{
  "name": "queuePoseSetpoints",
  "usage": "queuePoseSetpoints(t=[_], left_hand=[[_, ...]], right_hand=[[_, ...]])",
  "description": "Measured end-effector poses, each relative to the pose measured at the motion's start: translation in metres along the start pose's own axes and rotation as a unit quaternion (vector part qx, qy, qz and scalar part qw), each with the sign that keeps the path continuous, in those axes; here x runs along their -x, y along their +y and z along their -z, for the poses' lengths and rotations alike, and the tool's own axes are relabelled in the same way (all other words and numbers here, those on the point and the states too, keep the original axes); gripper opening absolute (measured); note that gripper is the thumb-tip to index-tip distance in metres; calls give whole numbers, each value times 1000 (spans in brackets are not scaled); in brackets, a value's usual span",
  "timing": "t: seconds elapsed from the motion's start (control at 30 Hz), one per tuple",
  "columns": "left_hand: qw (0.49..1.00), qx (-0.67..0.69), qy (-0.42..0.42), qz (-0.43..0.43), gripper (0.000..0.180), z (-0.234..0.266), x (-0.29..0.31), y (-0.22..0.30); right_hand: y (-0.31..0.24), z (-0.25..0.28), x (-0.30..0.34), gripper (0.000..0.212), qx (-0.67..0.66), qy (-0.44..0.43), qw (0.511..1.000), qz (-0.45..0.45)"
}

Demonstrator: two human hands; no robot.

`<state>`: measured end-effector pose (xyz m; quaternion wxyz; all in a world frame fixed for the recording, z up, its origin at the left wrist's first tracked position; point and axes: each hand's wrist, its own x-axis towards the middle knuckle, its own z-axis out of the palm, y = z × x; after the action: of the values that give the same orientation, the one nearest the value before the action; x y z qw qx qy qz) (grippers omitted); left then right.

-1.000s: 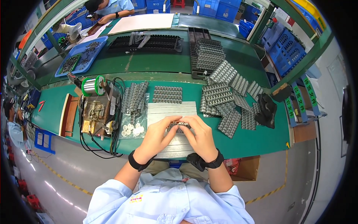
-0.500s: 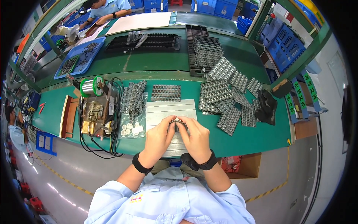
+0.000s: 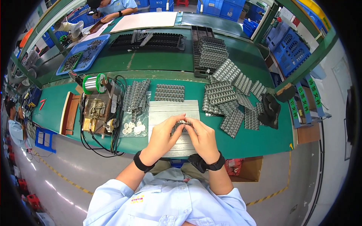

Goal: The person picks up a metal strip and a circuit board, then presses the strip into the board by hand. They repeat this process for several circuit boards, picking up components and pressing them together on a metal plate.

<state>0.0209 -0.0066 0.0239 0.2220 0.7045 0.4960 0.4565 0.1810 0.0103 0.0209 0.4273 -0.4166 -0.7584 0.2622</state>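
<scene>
Left hand (image 3: 163,132) and right hand (image 3: 201,136) have their grip closed on a small part (image 3: 183,123), bare counter (image 3: 250,142) opening rightward along the front edge (image 3: 269,151).

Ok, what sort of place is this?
Probably an electronics assembly workshop: a spool of silvery wire, likely solder, is mounted at the left of the green workbench, what look like circuit-board panels lie piled on its right, and a co-worker works beyond.
</scene>
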Motion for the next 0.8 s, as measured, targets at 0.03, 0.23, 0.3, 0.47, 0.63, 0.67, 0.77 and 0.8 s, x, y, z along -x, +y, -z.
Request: queuePoseSetpoints(t=[0.03,0.23,0.3,0.47,0.63,0.67,0.77,0.8], left_hand=[[1000,0,-2,0,26,-1,0,0],[999,-41,15,-10,26,-6,3,1],[999,-50,13,-5,26,-7,4,1],[997,-66,48,-3,26,-13,6,0],[995,-70,75,3,25,-17,7,0],[994,-70,79,9,25,-17,8,0],[995,-68,73,19,26,-17,7,5],[995,-67,70,24,27,-17,7,6]], right_hand=[[0,0,0,21,11,1,1000,-3],[-1,-4,3,21,16,9,1000,-23],[-4,-8,4,19,33,33,999,-22],[-2,-13,5,21,64,53,997,-5],[-4,-21,7,21,80,67,994,-16],[-4,-23,7,21,81,81,993,-11],[-5,-26,8,21,81,105,991,2],[-5,-25,8,20,85,104,991,2]])
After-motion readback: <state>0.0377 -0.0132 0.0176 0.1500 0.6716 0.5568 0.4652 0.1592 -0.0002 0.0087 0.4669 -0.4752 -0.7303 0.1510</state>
